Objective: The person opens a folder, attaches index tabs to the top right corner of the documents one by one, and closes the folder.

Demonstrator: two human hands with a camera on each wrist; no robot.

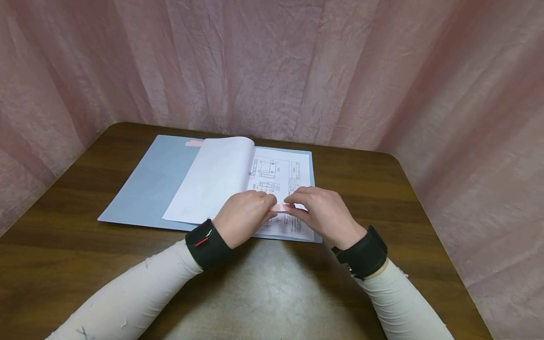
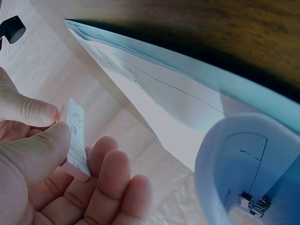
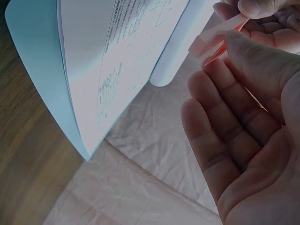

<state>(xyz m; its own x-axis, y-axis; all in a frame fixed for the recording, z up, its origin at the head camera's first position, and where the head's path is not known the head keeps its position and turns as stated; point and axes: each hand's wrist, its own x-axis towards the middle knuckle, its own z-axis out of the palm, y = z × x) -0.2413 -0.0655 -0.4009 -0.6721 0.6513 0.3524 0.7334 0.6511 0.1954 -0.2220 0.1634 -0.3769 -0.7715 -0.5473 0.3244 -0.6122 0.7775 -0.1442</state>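
Head view shows a small pink pad (image 1: 282, 207) held up over the lower half of a printed drawing sheet (image 1: 268, 171), spanning the gap between the fingertips of two bare hands. Narrow and oblong, it looks pale and glossy pink from above. Seen from the left wrist, one long face carries a white label (image 2: 77, 136) with small dark printing, divided by thin lines and too fine to read; a pink edge shows the pad's modest thickness, and its lower end is squared off. Seen from the right wrist, it is translucent pink with a blocky far end, and a deeper red-orange leaf (image 3: 226, 47) stands at an angle to it, the two meeting near the left fingertips. The left hand (image 1: 246, 213) pinches the pad at one end, thumb bent over it, the other fingers loosely curled beneath. The right hand (image 1: 325, 212) pinches the opposite end between thumb and forefinger, its remaining fingers extended and slightly bent. Below lies an open light-blue folder (image 1: 136, 189) on a brown wooden table (image 1: 55, 208), with a white sheet (image 1: 208, 177) turned over toward the left and a pink paper piece (image 1: 194, 143) at its upper edge. Behind hangs a pink curtain (image 1: 263, 66).
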